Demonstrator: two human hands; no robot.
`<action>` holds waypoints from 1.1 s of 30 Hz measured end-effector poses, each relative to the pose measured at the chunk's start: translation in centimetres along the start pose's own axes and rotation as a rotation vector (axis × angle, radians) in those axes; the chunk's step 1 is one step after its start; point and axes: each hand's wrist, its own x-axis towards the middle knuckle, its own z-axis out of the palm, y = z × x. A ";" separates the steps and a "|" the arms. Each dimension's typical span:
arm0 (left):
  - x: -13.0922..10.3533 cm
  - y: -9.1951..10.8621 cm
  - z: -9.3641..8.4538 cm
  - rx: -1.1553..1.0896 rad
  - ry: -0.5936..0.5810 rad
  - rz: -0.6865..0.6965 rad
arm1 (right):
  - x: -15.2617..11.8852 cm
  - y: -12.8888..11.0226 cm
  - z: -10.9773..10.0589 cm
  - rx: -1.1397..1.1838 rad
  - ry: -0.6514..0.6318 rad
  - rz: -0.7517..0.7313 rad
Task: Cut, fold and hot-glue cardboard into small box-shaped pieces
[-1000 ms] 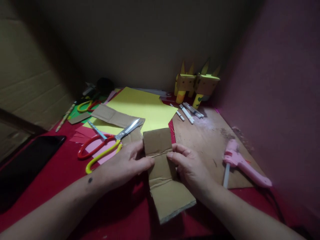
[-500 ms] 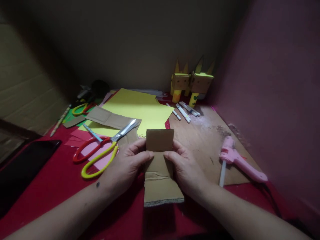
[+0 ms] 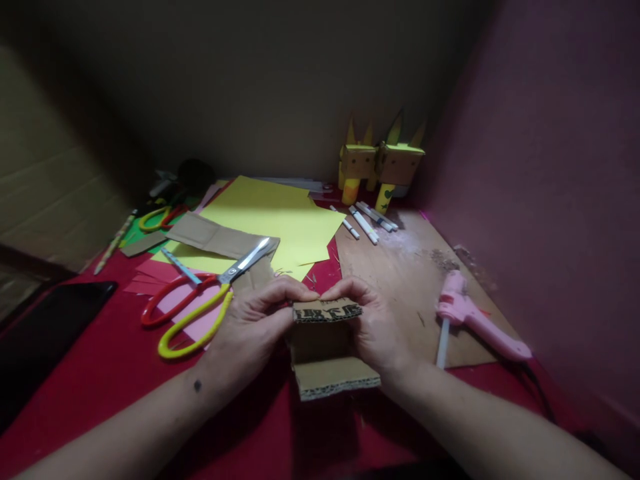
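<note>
Between my two hands is a strip of brown cardboard [image 3: 336,377], creased so that its upper flap folds toward me over the middle panel. Dark printing shows on that upper flap. My left hand [image 3: 263,320] grips the strip's left side, fingers bent over the top fold. On the opposite side my right hand [image 3: 367,320] holds it the same way, and the fingertips of both hands nearly meet at the fold. Large scissors [image 3: 220,283] with one red and one yellow handle lie left of my left hand, on pink paper [image 3: 200,320] and cardboard scraps.
Yellow sheets [image 3: 270,213] and a flat cardboard piece [image 3: 215,235] lie behind. A pink glue gun [image 3: 470,313] rests on a board [image 3: 400,287] at right, near several white markers [image 3: 364,225]. Two cardboard animal figures [image 3: 357,160] stand at the back. A dark flat object [image 3: 55,340] lies left.
The upper flap, upright before, is now bent forward toward me, showing its printed side. My fingers have moved up onto the fold and closer together.
</note>
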 end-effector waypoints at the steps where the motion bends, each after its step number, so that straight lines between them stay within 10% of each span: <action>1: 0.0 0.1 -0.1 0.031 -0.008 -0.005 | 0.1 0.1 -0.1 0.004 0.000 -0.014; 22: -0.1 0.2 0.4 -0.050 0.014 -0.174 | -0.7 0.1 0.5 -0.162 -0.164 -0.140; 33: 0.1 0.2 -0.2 0.087 -0.038 0.044 | -0.4 0.0 0.0 -0.084 -0.074 -0.132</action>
